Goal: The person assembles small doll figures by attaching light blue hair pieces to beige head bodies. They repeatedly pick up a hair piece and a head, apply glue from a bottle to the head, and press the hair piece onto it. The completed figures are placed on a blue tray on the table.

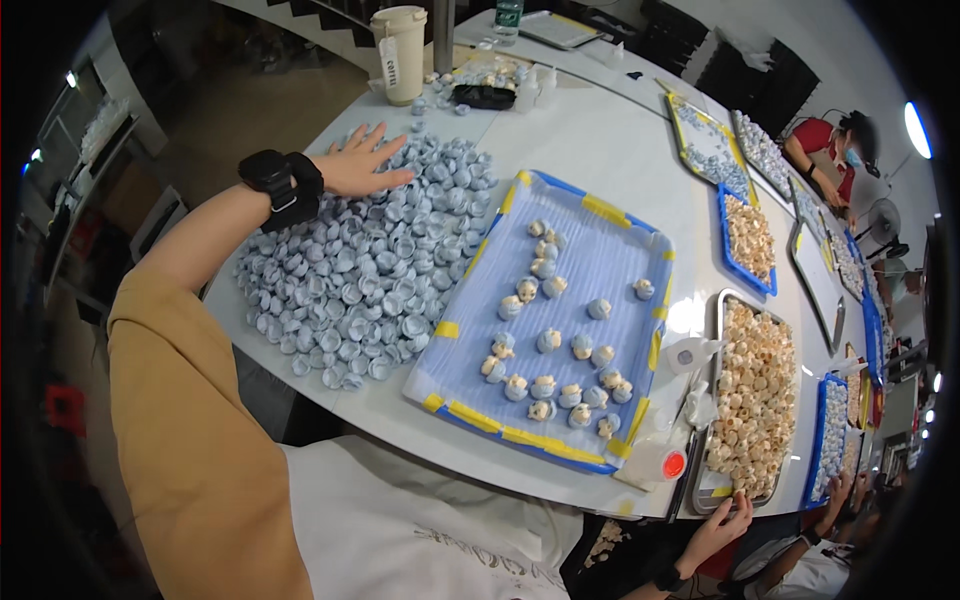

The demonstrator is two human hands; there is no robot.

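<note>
My left hand (365, 168) lies with fingers spread on the far edge of a large pile of small light-blue cup-shaped pieces (370, 270). Low at the right, my right hand (722, 528) has bent fingers at the near end of a metal tray (719, 483) filled with small cream-coloured pieces (748, 390). Whatever lies between those fingertips is too small to tell. Between the hands sits a blue-lined tray (590, 250) edged with yellow tape. Several small round blue-and-cream figures (549, 341) stand or lie on it.
A beige cup (400, 55) and a black container (485, 97) stand at the far left. White squeeze bottles (692, 353) and a red-capped bottle (660, 465) flank the metal tray. More trays line the right, including a blue one (737, 270). Co-workers' hands (838, 497) show at right.
</note>
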